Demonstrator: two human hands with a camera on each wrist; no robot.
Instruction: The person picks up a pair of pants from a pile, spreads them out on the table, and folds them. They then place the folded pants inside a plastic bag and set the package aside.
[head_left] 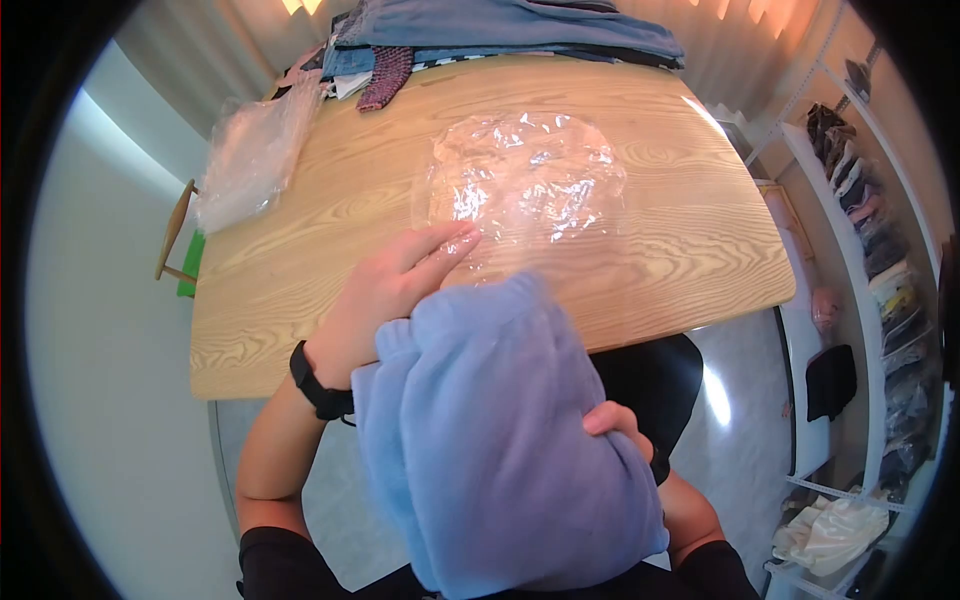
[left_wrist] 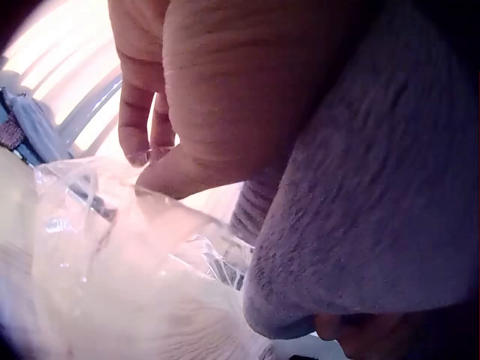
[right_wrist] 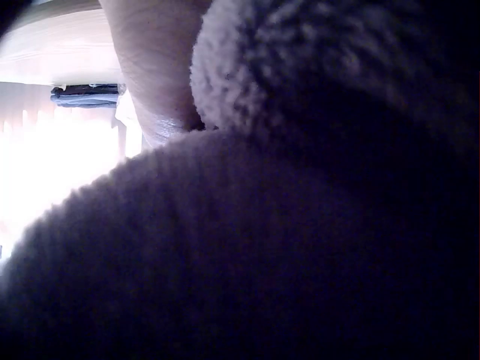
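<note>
A folded light-blue fleece garment (head_left: 490, 430) with a gathered elastic band along its top edge is held up in front of the body, over the table's near edge. My right hand (head_left: 618, 420) grips its right side, thumb on the front; the other fingers are hidden behind the cloth. My left hand (head_left: 385, 285) reaches past the garment to a clear plastic bag (head_left: 530, 180) lying flat on the table. In the left wrist view, thumb and fingers pinch the edge of the bag (left_wrist: 82, 247). Fleece (right_wrist: 172, 247) fills most of the right wrist view.
On the wooden table (head_left: 700, 240), a stack of clear bags (head_left: 255, 155) lies at the left edge. Folded jeans (head_left: 510, 30) and other clothes are piled at the far edge, with a knitted sleeve (head_left: 388, 78) hanging out. Shelves (head_left: 850, 230) with packed clothes stand at the right.
</note>
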